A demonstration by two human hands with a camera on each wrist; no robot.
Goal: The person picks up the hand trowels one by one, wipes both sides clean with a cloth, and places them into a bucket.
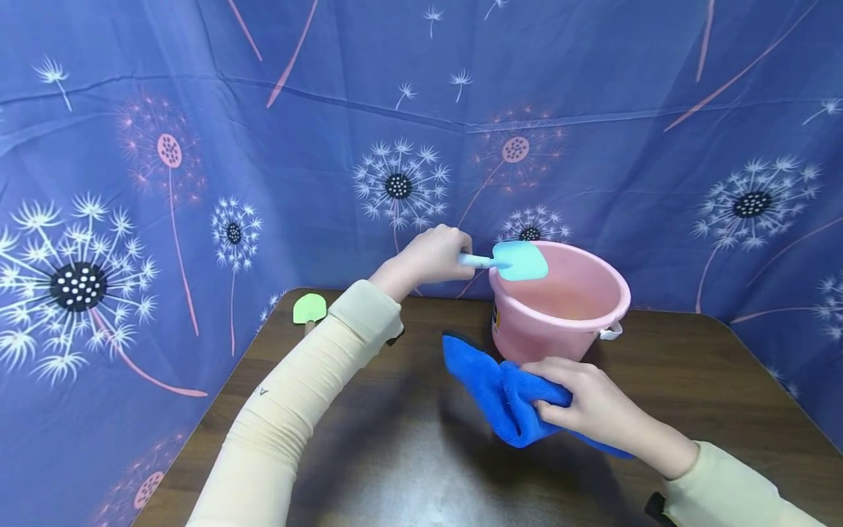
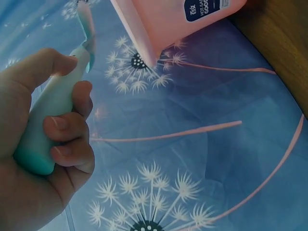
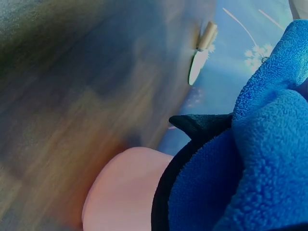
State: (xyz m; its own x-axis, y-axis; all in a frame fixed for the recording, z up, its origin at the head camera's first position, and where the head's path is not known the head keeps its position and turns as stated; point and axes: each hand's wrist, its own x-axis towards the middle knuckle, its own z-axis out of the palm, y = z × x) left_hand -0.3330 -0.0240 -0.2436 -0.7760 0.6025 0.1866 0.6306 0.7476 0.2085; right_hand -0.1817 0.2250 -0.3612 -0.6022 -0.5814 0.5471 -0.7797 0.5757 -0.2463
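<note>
My left hand point(image 1: 435, 255) grips the handle of a light-blue spatula point(image 1: 522, 261), its flat blade over the left rim of a pink bucket point(image 1: 540, 333). In the left wrist view, fingers wrap round the spatula's pale handle point(image 2: 57, 103) and the thumb lies along it. My right hand point(image 1: 589, 399) holds a bunched blue towel point(image 1: 510, 402) in front of the bucket, above the table. The towel point(image 3: 274, 159) fills much of the right wrist view and hides that hand. Whether the bucket holds liquid I cannot tell.
A green spatula point(image 1: 309, 308) with a wooden handle lies at the table's back left, partly behind my left arm. The dark wooden table point(image 1: 375, 439) ends at a blue dandelion-patterned cloth point(image 1: 303, 146) hanging behind it. A white handle fitting point(image 1: 611, 332) sticks out from the bucket's right side.
</note>
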